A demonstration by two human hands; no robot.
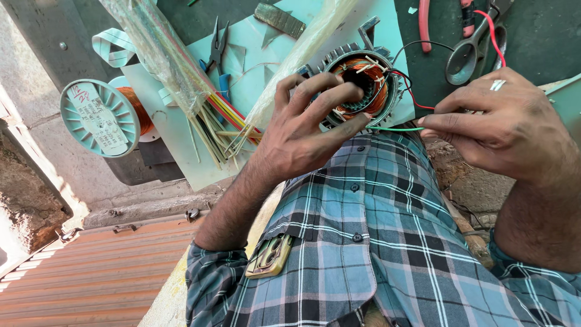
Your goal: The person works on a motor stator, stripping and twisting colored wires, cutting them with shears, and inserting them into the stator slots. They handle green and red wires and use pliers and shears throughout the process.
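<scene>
Centrally, motor stator (362, 85) sits at top middle, on edge of pale work board (254, 54) — round finned metal shell, copper windings inside, pale sleeve ends poking out, red, black and green leads trailing right. Left hand (308, 130) curled against stator rim, fingertips (348, 92) on windings, lower rim hidden behind fingers. Right hand (508, 124) pinched shut on green wire (396, 129), ring on one finger. Nearby: copper wire spool (103, 118), pliers (218, 51), bag of coloured sleeves (181, 72) — scissors (475, 48) cut off at top edge.
</scene>
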